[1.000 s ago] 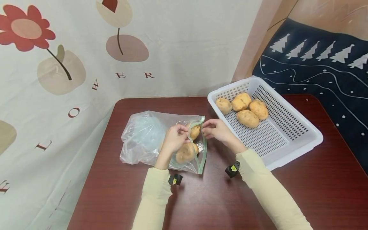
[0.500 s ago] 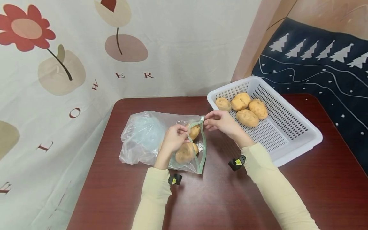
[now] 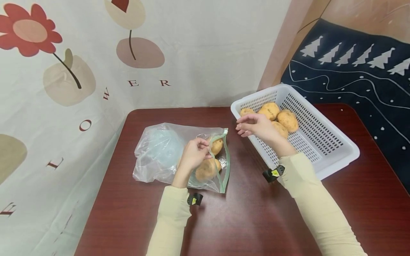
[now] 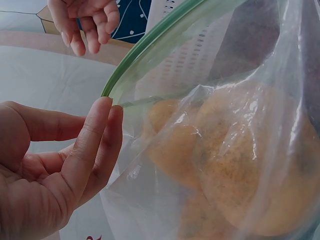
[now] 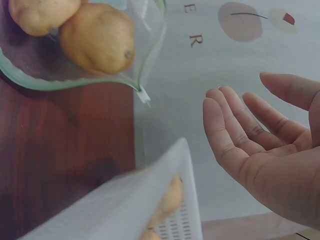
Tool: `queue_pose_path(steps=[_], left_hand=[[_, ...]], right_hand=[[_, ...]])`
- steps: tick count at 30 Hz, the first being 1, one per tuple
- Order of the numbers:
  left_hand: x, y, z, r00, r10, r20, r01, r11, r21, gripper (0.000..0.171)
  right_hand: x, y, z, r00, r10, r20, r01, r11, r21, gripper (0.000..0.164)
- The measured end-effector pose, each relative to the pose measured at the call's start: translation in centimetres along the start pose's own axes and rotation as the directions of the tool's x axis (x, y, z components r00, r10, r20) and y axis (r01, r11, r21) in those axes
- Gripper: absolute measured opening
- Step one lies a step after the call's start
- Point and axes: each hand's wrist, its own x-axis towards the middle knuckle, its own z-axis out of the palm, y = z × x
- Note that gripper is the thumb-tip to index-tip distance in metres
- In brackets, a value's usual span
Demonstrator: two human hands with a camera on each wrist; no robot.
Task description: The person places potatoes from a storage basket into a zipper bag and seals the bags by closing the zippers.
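A clear zip bag (image 3: pixel 179 133) with a green zip edge lies on the table, its mouth facing right. Inside are several potatoes (image 3: pixel 206 170) near the mouth. My left hand (image 3: pixel 194 153) pinches the upper green edge between thumb and fingers, holding the mouth apart; the left wrist view shows the fingertips (image 4: pixel 102 104) right at that edge. My right hand (image 3: pixel 261 128) holds nothing and hovers over the left rim of a white basket (image 3: pixel 326 135), fingers relaxed. Several more potatoes (image 3: pixel 287 121) sit in the basket's far left part, some hidden behind that hand.
The dark red wooden table (image 3: pixel 134 220) meets a wall covered by a white cloth (image 3: pixel 205 53) with flower prints. A navy cloth (image 3: pixel 352 81) with white trees hangs beyond the basket. A white zip slider (image 3: pixel 225 131) sits at the bag mouth's far corner.
My right hand has left the bag's mouth and moved right and away from me to the basket's rim. The left hand and the bag have stayed in place.
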Motion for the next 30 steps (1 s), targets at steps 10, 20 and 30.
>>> queue_pose_path(steps=[10, 20, 30], left_hand=[[-0.1, 0.0, 0.0, 1.000, -0.005, -0.002, 0.005, 1.000, -0.011, 0.012], [-0.1, -0.1, 0.0, 1.000, -0.008, -0.002, 0.008, 1.000, -0.004, 0.012], [-0.1, -0.1, 0.1, 1.000, 0.001, -0.001, -0.001, 1.000, 0.006, 0.011]], right_hand=[[-0.6, -1.3, -2.3, 0.999, -0.012, -0.032, 0.015, 0.996, 0.087, 0.022], [-1.2, -1.3, -4.6, 0.995, 0.044, -0.093, -0.046, 0.999, -0.016, 0.027], [-1.6, -0.2, -6.9, 0.985, 0.096, -0.142, -0.102, 0.994, -0.035, 0.028]])
